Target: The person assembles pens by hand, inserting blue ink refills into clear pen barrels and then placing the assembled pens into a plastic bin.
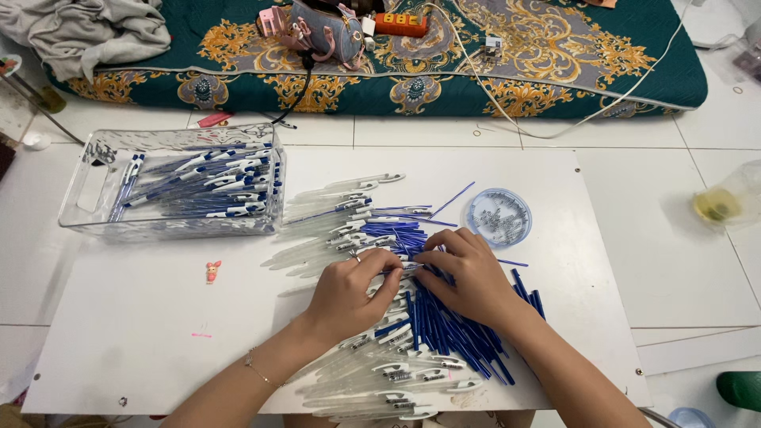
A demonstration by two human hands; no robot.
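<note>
My left hand (349, 289) and my right hand (468, 277) meet over a heap of pen parts on a white board (158, 333). Between both sets of fingertips I pinch one pen (406, 268) with a blue refill. Under the hands lie several blue refills (444, 325) and several clear pen barrels with clips (396, 376); more clear barrels (341, 206) fan out just beyond. A small round clear lid holding tiny metal springs (499, 216) sits right of the pile, close to my right hand.
A clear plastic tray (87, 198) with several assembled blue pens stands at the upper left. A tiny pink figure (212, 271) lies on the board. A patterned mattress (444, 79) with a bag, power strip and cables borders the far side. A plastic bag (729, 198) lies at right.
</note>
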